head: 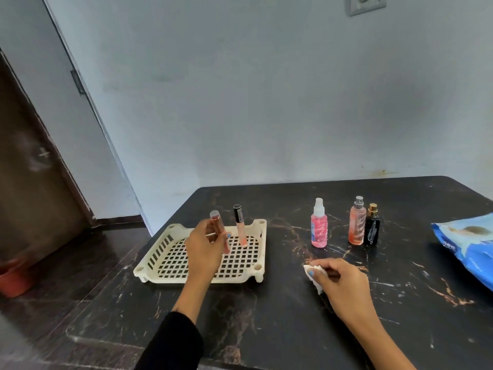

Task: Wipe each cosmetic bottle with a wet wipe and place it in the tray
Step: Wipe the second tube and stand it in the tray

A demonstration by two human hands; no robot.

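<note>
A cream perforated tray (170, 252) sits at the table's left. A lip-gloss tube with a black cap (240, 228) stands upright in it. My left hand (205, 252) holds a pink tube with a clear cap (217, 225) upright over the tray floor, beside the black-capped one. My right hand (344, 281) rests on the table to the right of the tray, closed on a crumpled white wet wipe (314, 273). Further back stand a pink spray bottle (319, 228), a peach spray bottle (357, 225) and a small black bottle with a gold cap (372, 228).
A blue wet-wipe pack (469, 247) lies at the right edge of the dark marble table (266, 316). A wall runs behind the table. A brown door (34, 182) and a red container (13, 276) are on the left, below table level.
</note>
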